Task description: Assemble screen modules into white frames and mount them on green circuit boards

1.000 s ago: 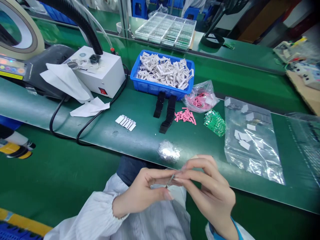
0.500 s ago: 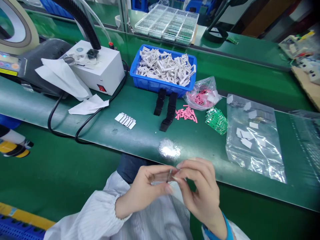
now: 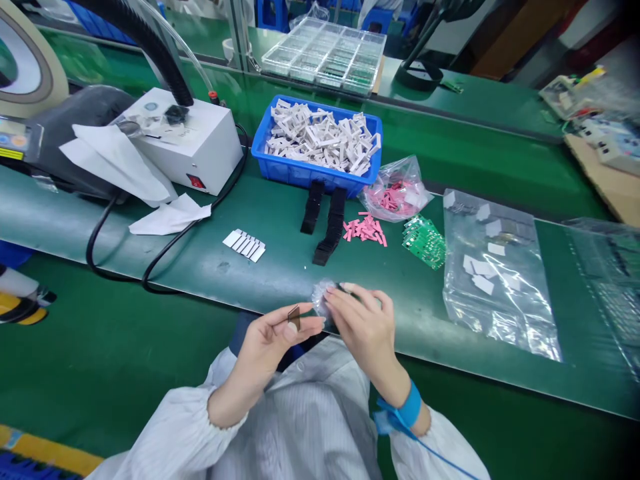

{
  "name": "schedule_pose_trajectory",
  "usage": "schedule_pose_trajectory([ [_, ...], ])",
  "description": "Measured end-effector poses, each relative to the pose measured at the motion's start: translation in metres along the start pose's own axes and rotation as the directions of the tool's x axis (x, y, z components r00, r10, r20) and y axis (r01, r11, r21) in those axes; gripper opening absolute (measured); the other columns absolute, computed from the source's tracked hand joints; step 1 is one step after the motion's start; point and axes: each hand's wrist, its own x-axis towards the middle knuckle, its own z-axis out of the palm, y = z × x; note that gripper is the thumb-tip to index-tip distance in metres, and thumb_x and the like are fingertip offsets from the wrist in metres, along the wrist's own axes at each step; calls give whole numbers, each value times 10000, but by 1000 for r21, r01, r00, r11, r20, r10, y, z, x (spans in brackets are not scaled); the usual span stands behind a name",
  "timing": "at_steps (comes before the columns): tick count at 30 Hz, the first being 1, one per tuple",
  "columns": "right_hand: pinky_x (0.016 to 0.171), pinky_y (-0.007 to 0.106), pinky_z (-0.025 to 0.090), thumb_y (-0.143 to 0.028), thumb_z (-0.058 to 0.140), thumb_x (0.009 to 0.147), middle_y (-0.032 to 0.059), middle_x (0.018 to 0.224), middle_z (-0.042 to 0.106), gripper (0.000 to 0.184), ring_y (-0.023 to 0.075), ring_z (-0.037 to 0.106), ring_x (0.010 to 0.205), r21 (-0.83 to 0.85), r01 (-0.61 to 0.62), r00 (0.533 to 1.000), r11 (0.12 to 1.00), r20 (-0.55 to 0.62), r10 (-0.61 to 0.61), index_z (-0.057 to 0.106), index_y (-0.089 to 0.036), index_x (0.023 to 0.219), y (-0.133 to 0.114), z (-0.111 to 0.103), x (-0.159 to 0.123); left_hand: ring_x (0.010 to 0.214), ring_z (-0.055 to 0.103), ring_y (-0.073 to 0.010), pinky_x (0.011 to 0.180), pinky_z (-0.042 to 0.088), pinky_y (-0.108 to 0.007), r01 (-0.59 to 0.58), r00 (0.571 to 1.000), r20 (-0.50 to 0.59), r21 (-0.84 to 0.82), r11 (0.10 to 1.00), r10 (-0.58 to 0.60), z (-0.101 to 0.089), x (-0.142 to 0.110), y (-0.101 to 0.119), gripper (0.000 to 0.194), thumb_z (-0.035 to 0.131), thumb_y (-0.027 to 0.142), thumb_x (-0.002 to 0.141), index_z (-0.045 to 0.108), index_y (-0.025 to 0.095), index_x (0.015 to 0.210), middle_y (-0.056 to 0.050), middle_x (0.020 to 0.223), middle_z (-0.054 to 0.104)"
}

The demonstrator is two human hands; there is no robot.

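Between thumb and fingers, my left hand (image 3: pixel 273 337) holds a small dark see-through rectangular plate (image 3: pixel 294 318), tilted upright just off the bench's front edge. My right hand (image 3: pixel 365 323) is at a shiny little heap of clear film pieces (image 3: pixel 320 298) on the bench, its fingertips drawn together over the heap's right side. Whatever those fingertips pinch is hidden. Farther back lie two rows of black plates (image 3: pixel 330 230), a row of white-faced pieces (image 3: pixel 244 245), loose pink strips (image 3: pixel 366 229) and stacked green circuit boards (image 3: pixel 425 241).
A blue bin (image 3: pixel 315 170) full of white plastic parts stands behind. Beside it lies a clear bag of pink strips (image 3: pixel 395 193). A large clear bag (image 3: pixel 500 293) is at right. At left are a white box (image 3: pixel 205 153), its black cable (image 3: pixel 150 267) and white paper (image 3: pixel 170 215).
My hands have moved apart. The right hand has gone forward and left to the film heap. The plate now shows plainly in my left hand. The view has shifted slightly.
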Motion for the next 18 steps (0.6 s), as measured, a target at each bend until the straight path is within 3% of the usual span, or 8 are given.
schedule_pose_trajectory([
  [1, 849, 319, 324, -122, 566, 836, -14, 1020, 683, 211, 153, 570, 1005, 6, 49, 999, 999, 19, -50, 616, -222, 1014, -2, -5, 0, 876, 705, -244, 895, 533, -407, 9, 1000, -2, 4, 1000, -9, 0, 0, 0, 481, 741, 489, 637, 684, 142, 965, -96, 886, 755],
  [3, 841, 311, 365, -98, 557, 828, -11, 976, 691, 230, 144, 582, 982, 93, 35, 999, 995, 26, -38, 610, -218, 1016, -7, -20, 1, 881, 703, -248, 898, 530, -408, 22, 1000, 0, 22, 1000, -22, 2, 0, 1, 474, 740, 495, 635, 691, 138, 941, -99, 878, 756],
  [7, 867, 347, 433, -133, 599, 770, 76, 1095, 642, 394, 174, 570, 1034, 306, 38, 998, 951, 35, -51, 526, -163, 1156, -23, -47, 10, 881, 700, -276, 857, 540, -421, 20, 998, 64, 86, 996, -25, 5, 1, -1, 465, 756, 490, 617, 697, 131, 908, -106, 852, 756],
  [9, 877, 358, 427, -176, 638, 752, 93, 1125, 633, 454, 192, 569, 1051, 277, 133, 988, 952, 41, -150, 509, -136, 1185, -30, -53, 15, 891, 695, -279, 824, 543, -401, 3, 991, 133, 124, 992, -20, 7, 1, -4, 449, 766, 456, 623, 692, 131, 924, -111, 885, 752],
  [11, 857, 340, 418, -173, 653, 756, 67, 1043, 672, 383, 179, 592, 995, 231, 212, 976, 950, -3, -218, 550, -137, 1123, -35, -55, 17, 889, 690, -251, 792, 535, -342, -36, 976, 219, 145, 989, 4, 8, 1, -8, 414, 766, 408, 648, 687, 141, 954, -98, 908, 746],
  [14, 847, 315, 441, -109, 637, 763, 48, 984, 690, 293, 155, 621, 959, 347, 169, 986, 922, -64, -157, 571, -151, 1045, -39, -55, 17, 845, 682, -200, 749, 515, -282, -78, 917, 398, 76, 994, 41, 10, -2, -10, 457, 705, 457, 704, 661, 175, 1061, -76, 882, 737],
  [16, 878, 317, 482, -121, 644, 766, 62, 1033, 676, 321, 156, 627, 1004, 582, 13, 1000, 813, 2, -17, 528, -167, 1063, -40, -56, 14, 855, 675, -205, 779, 507, -308, 6, 856, 517, 9, 1000, -10, 13, -6, -9, 526, 600, 566, 742, 654, 181, 1097, -92, 886, 727],
  [18, 919, 333, 508, -171, 657, 773, 63, 1062, 666, 341, 159, 619, 1051, 787, -148, 989, 599, 136, 64, 477, -194, 1062, -42, -57, 10, 876, 669, -217, 826, 491, -336, 129, 806, 586, -43, 991, -80, 16, -9, -9, 551, 531, 615, 758, 678, 174, 1054, -103, 880, 720],
])
